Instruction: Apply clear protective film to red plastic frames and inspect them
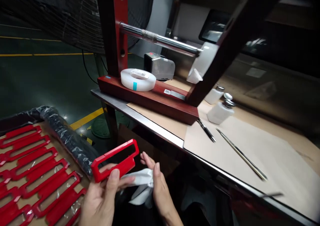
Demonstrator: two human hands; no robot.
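My left hand (101,199) grips a red plastic frame piece (115,160) with a long rectangular opening, thumb on its near edge. My right hand (160,189) holds a white cloth (141,185) just under and to the right of that red piece, below the table's front edge. Several matching red frames (32,172) lie in rows on a lined surface at the lower left, close to my left hand.
A steel-edged table (150,124) carries a red press-like stand (155,99) with a metal bar, a white tape roll (138,79), two white dispenser bottles (220,111), a black pen (206,130) and a thin metal rod (241,154). A black wrapped bundle (67,136) lies beside the red frames.
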